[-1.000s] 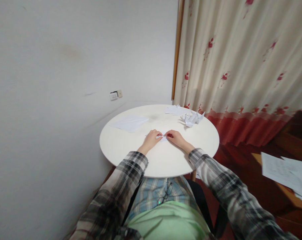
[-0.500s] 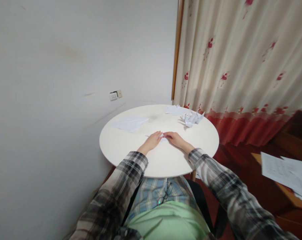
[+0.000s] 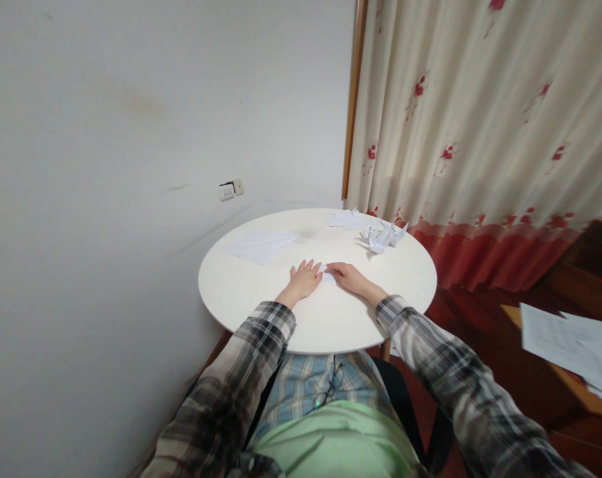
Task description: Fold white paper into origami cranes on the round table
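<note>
A small piece of folded white paper (image 3: 325, 274) lies on the round white table (image 3: 261, 299), mostly covered by my hands. My left hand (image 3: 304, 279) rests flat over its left part with the fingers spread. From the other side my right hand (image 3: 348, 275) pinches the paper's right part between curled fingers. The fingertips of both hands are close together. How the paper is folded under them I cannot make out.
Folded white paper shapes (image 3: 383, 236) stand at the table's back right, beside flat paper pieces (image 3: 348, 219). A white sheet (image 3: 259, 245) lies at the back left. Printed papers (image 3: 569, 345) are on a wooden desk to the right. The wall borders the table's left.
My left hand's fingers have spread apart and now lie flatter over the paper, hiding its left tip. My right hand has hardly moved.
</note>
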`<state>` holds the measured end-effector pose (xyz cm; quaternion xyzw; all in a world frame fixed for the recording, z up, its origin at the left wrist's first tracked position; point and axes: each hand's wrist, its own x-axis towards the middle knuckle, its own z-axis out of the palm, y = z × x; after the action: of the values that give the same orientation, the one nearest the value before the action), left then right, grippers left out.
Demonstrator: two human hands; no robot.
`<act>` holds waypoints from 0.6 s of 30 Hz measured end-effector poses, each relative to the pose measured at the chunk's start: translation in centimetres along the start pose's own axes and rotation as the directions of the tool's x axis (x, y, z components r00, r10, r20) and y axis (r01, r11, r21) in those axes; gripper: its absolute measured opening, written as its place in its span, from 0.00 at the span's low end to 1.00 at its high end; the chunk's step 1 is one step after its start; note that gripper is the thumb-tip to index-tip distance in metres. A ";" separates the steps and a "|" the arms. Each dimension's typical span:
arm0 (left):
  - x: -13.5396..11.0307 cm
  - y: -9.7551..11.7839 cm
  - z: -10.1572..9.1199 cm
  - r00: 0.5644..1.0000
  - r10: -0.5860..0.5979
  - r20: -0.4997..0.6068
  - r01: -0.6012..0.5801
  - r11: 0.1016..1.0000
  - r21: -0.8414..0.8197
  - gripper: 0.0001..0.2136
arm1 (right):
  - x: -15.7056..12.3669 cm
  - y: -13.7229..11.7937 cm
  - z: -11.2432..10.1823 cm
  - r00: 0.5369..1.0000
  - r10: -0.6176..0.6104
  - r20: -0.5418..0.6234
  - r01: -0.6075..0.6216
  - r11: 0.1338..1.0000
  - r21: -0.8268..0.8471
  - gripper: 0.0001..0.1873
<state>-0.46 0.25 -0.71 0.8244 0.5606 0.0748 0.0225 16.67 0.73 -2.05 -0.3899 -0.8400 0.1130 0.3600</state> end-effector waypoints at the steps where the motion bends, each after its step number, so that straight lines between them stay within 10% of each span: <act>1: 0.0 0.1 -0.1 1.000 -0.009 0.003 0.009 1.000 -0.001 0.22 | 0.0 0.0 0.0 1.000 0.003 0.002 -0.003 1.000 -0.004 0.13; 18: 0.4 -1.0 0.7 0.994 0.104 -0.043 -0.108 0.990 -0.095 0.24 | -0.1 0.2 0.0 1.000 0.016 0.008 -0.016 0.999 -0.033 0.13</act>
<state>-1.14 1.01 -1.46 0.8494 0.5119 0.1187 0.0479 16.83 0.81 -2.19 -0.4020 -0.8401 0.1038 0.3490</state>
